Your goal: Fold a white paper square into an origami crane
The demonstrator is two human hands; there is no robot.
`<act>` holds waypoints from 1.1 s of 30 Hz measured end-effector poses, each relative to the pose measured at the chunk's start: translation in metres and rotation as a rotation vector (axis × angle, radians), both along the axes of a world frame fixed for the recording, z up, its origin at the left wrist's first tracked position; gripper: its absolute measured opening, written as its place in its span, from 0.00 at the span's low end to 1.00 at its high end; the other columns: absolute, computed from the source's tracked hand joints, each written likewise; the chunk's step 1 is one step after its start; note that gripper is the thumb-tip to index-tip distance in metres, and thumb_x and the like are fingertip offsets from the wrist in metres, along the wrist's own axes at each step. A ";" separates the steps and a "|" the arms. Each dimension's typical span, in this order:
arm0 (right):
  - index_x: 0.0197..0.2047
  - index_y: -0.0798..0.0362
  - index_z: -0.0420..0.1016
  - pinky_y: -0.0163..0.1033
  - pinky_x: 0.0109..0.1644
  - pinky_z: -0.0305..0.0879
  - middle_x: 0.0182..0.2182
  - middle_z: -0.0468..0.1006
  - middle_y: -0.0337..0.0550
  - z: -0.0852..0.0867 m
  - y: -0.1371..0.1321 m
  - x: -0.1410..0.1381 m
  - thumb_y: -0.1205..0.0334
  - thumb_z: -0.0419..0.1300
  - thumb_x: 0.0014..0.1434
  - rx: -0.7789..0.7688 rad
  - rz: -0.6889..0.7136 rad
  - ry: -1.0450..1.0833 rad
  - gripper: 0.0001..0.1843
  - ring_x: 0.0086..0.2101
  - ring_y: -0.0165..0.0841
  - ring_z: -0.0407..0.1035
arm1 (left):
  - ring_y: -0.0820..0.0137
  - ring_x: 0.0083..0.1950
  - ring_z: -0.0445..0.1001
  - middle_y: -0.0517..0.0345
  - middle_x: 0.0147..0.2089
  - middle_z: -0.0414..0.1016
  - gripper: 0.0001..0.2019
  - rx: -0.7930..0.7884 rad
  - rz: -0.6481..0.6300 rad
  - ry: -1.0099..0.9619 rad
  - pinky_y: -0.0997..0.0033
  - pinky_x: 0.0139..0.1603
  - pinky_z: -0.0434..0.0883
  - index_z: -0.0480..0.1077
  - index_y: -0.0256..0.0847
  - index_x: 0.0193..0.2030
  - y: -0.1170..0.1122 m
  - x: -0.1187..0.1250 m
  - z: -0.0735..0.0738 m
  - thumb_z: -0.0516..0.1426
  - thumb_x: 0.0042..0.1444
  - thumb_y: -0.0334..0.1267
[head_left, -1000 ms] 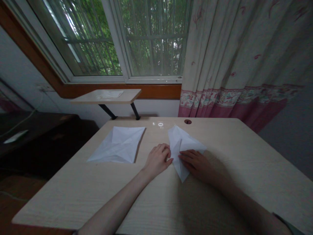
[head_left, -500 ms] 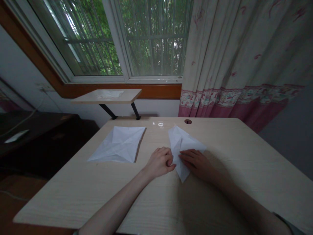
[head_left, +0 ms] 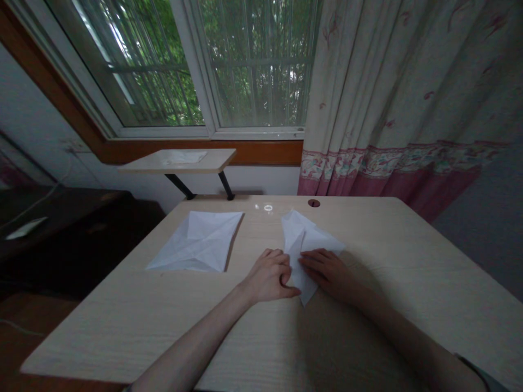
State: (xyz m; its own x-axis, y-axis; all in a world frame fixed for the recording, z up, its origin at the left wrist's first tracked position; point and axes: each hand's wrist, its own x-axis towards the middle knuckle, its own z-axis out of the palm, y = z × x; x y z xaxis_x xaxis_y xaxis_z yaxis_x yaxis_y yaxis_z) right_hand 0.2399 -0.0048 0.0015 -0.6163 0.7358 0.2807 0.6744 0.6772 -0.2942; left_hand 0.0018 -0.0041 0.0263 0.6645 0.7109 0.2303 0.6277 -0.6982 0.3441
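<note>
Two hands rest on a folded paper (head_left: pixel 303 245) near the middle of the table (head_left: pixel 408 283). The left hand (head_left: pixel 269 275) is curled, thumb pressing the paper's left edge. The right hand (head_left: pixel 329 272) lies flat, fingers (head_left: pixel 311 261) pinning it down. Another creased sheet (head_left: pixel 198 242) lies toward the far left corner.

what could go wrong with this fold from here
The left hand presses at the near edge of the folded paper while the right hand lies flat on it. If either slips, the layers may shift and the crease could set crooked. The dim light may also hide a misaligned edge.
</note>
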 end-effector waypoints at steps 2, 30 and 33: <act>0.61 0.44 0.71 0.50 0.60 0.64 0.56 0.75 0.42 0.001 0.000 0.000 0.63 0.53 0.68 -0.007 0.001 0.002 0.20 0.55 0.38 0.67 | 0.68 0.41 0.68 0.63 0.31 0.70 0.22 -0.006 -0.008 0.008 0.66 0.46 0.58 0.66 0.39 0.20 -0.001 0.002 0.000 0.71 0.41 0.51; 0.62 0.43 0.69 0.50 0.59 0.65 0.56 0.75 0.43 0.003 0.000 0.000 0.63 0.52 0.68 0.007 0.018 0.015 0.20 0.54 0.38 0.67 | 0.66 0.46 0.73 0.55 0.44 0.76 0.12 0.119 -0.009 -0.016 0.64 0.51 0.66 0.72 0.40 0.35 -0.002 0.000 -0.005 0.53 0.66 0.42; 0.62 0.43 0.69 0.50 0.58 0.65 0.56 0.75 0.43 0.001 0.000 0.000 0.63 0.52 0.69 0.014 0.019 0.022 0.20 0.54 0.38 0.68 | 0.64 0.46 0.73 0.54 0.43 0.76 0.12 0.138 0.024 0.024 0.63 0.49 0.68 0.72 0.39 0.39 -0.001 0.001 -0.005 0.51 0.68 0.41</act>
State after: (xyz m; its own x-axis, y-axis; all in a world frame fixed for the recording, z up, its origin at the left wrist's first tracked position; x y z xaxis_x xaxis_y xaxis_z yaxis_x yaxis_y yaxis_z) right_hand 0.2402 -0.0049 0.0029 -0.6240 0.7196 0.3046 0.6544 0.6943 -0.2995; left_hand 0.0030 -0.0056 0.0214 0.6538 0.6895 0.3117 0.6519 -0.7224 0.2308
